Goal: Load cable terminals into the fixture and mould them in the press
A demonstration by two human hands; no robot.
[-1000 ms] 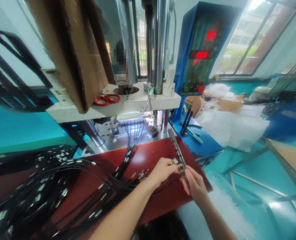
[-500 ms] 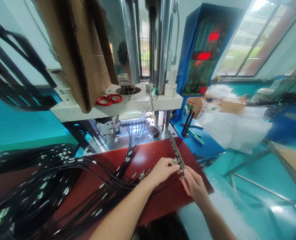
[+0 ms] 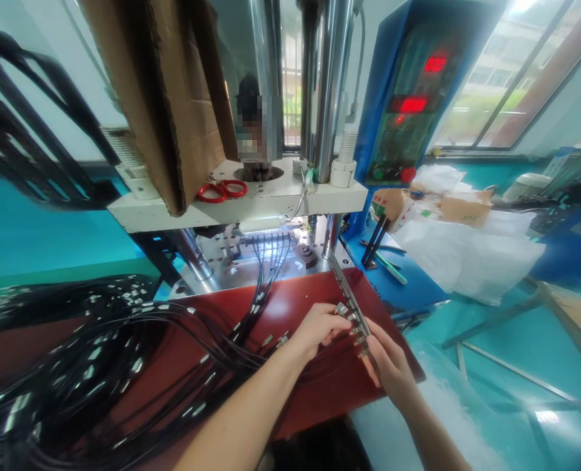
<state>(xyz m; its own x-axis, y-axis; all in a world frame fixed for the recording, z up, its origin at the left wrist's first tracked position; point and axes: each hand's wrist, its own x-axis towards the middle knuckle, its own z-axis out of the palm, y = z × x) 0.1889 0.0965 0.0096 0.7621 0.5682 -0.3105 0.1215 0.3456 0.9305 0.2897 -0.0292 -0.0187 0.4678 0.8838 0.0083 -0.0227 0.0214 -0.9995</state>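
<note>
My right hand is closed around the near end of a long slotted metal bar, which slants away over the red board. Several small metal cable connectors sit along the bar's left side, between my hands. With its fingers pinched, my left hand holds a cable connector against the bar. Its fingertips are partly hidden. Thin dark cables run beneath both hands. Left of my left wrist, loose connectors lie on the red board.
A press with steel columns stands ahead, cables leading into its lit lower plate. Red-handled scissors and a cardboard box rest on its white plate. Bundled black cables fill the left. A blue control box stands right.
The view has shifted slightly, so the scene sits further right. My left fingers have moved a little along the bar, and more connectors show beside it. My right hand keeps its grip.
</note>
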